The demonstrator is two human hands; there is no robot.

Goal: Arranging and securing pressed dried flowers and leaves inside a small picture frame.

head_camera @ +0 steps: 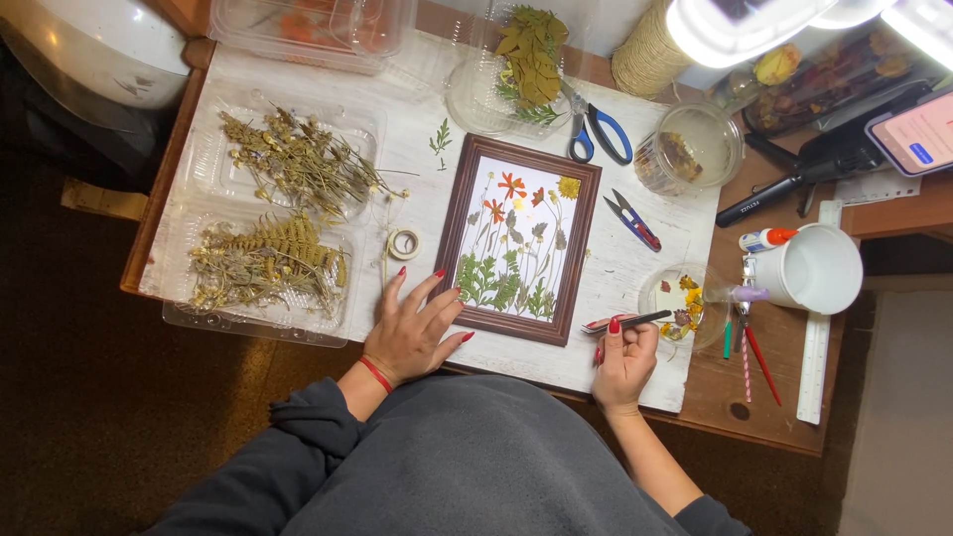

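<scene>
A brown wooden picture frame point(452, 218) lies on a white board, filled with pressed red, orange and yellow flowers and green leaves. My left hand point(412, 328) rests flat with fingers spread at the frame's lower left corner, fingertips touching its edge. My right hand point(625, 352) is closed on a pair of tweezers point(625, 322) held level, tips pointing left toward the frame's lower right corner. A round clear dish point(685, 298) with small dried flowers sits just right of that hand.
Clear trays of dried ferns point(268, 258) and stems point(298, 159) lie at left, beside a tape roll point(404, 243). Blue scissors point(596, 129), small snips point(635, 220), a leaf dish point(526, 69), a plastic cup point(690, 149), a white mug point(819, 270), glue, pens, ruler and phone point(913, 134) crowd the right.
</scene>
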